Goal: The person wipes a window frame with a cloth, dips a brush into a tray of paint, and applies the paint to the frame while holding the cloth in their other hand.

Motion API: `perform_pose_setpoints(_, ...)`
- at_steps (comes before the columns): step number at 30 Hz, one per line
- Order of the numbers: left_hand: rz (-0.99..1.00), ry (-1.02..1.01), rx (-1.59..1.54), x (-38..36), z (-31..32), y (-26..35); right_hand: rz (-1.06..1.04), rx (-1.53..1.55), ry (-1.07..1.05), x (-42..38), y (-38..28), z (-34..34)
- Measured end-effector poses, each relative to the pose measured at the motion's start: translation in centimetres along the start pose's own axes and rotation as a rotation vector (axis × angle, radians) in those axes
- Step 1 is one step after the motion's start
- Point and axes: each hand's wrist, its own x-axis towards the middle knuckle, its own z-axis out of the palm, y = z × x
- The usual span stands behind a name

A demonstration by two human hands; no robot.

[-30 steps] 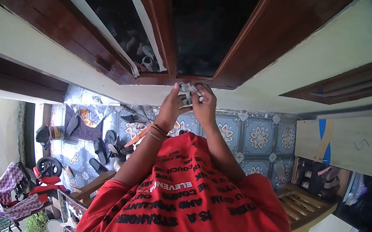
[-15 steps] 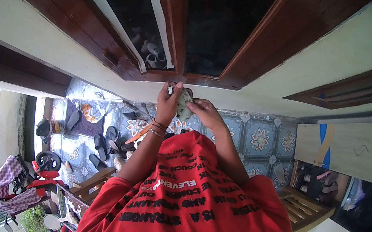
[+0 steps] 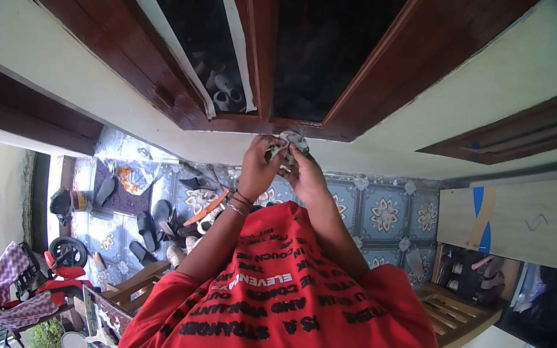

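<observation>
Both hands meet in front of the brown window frame [image 3: 228, 123], just below its bottom edge. Between them is a small, crumpled grey-green cloth [image 3: 293, 139], bunched up above the fingertips. My left hand [image 3: 261, 168] grips its left side with bent fingers. My right hand [image 3: 306, 177] pinches it from the right, with the thumb pressed on the folds. Fingers cover much of the cloth's lower part.
Several sandals and shoes [image 3: 146, 229] lie on the patterned tile floor [image 3: 384, 214]. A wooden bench [image 3: 457, 315] is at the right, near a pale board [image 3: 518, 218]. A red motorbike [image 3: 64, 286] stands lower left, and a plastic bag [image 3: 138, 176] rests on a dark mat.
The cloth was hanging lower and spread flatter; now it is bunched higher between the fingers. My right hand has moved in closer to my left, which has shifted slightly right and down.
</observation>
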Motion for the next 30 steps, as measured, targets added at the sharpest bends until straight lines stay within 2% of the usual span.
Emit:
perform_pose_setpoints(2, 0.11, -0.006, 0.162, -0.3, 0.6, 0.5, -0.038, 0.059, 0.135, 0.3, 0.4, 0.4)
perform_pose_setpoints(3, 0.202, 0.021, 0.237, -0.6, 1.2, -0.3, -0.039, 0.062, 0.134, 0.4, 0.3, 0.5)
perform_pose_setpoints(4, 0.204, 0.02, 0.239, -0.9, 1.4, -0.4, -0.099, 0.0, 0.141, 0.6, 0.0, 0.7)
perform_pose_setpoints(6, 0.145, -0.064, 0.19, -1.4, 1.5, -0.6, -0.216, -0.124, 0.154, 1.1, -0.7, 1.2)
perform_pose_setpoints(8, 0.089, -0.137, 0.15, -1.1, 0.8, -1.1, -0.218, -0.193, 0.152, 0.8, -1.1, 1.2)
perform_pose_setpoints(10, -0.297, 0.037, -0.193, -0.8, 0.5, -1.3, -0.309, -0.588, 0.186, 0.5, -1.5, 1.4)
perform_pose_setpoints(11, -0.158, 0.119, -0.157, -0.7, 0.5, -1.7, -0.25, -0.525, 0.172, 0.2, -1.7, 1.6)
perform_pose_setpoints(12, -0.157, 0.12, -0.156, -0.6, 0.2, -2.0, -0.25, -0.525, 0.169, -0.1, -1.9, 1.9)
perform_pose_setpoints(14, -0.305, -0.221, -0.341, -0.5, -1.0, -2.3, -0.314, -0.489, 0.005, -0.8, -2.2, 2.3)
perform_pose_setpoints(15, -0.314, -0.242, -0.318, -0.5, -1.3, -2.7, -0.313, -0.489, 0.004, -0.8, -2.5, 1.6)
perform_pose_setpoints(16, -0.314, -0.241, -0.318, -0.5, -1.4, -2.7, -0.209, -0.724, 0.015, -0.7, -3.1, 0.5)
perform_pose_setpoints(17, -0.314, -0.128, -0.468, -0.5, -1.4, -2.7, -0.1, -0.958, 0.027, -0.8, -3.5, -0.2)
perform_pose_setpoints(18, -0.312, -0.012, -0.617, -0.4, -1.5, -2.7, -0.099, -0.959, 0.026, -1.0, -3.4, -0.7)
perform_pose_setpoints(20, -0.295, 0.044, -0.571, -0.1, -1.9, -3.1, 0.028, -0.857, -0.131, -1.5, -3.2, -1.4)
perform_pose_setpoints(21, -0.305, 0.063, -0.439, -0.1, -2.2, -3.3, 0.035, -1.062, -0.105, -1.3, -3.2, -2.1)
perform_pose_setpoints(22, -0.313, 0.081, -0.307, 0.0, -2.4, -2.9, 0.035, -1.063, -0.105, -1.4, -3.2, -2.3)
perform_pose_setpoints(24, -0.31, 0.118, -0.314, 0.0, -2.8, -2.2, -0.022, -1.06, -0.019, -1.6, -3.4, -2.8)
perform_pose_setpoints(25, -0.37, 0.133, -0.259, -0.1, -3.2, -2.0, -0.021, -1.061, -0.02, -1.7, -3.7, -3.2)
perform_pose_setpoints(27, -0.412, 0.142, -0.116, -0.2, -3.6, -1.7, 0.007, -1.321, 0.05, -1.7, -4.4, -4.1)
perform_pose_setpoints(28, -0.413, 0.146, -0.116, -0.3, -3.7, -1.6, 0.007, -1.322, 0.046, -1.8, -4.5, -4.0)
perform_pose_setpoints(30, -0.457, 0.027, 0.286, -0.5, -3.8, -1.5, -0.093, -1.306, 0.005, -2.3, -4.6, -3.7)
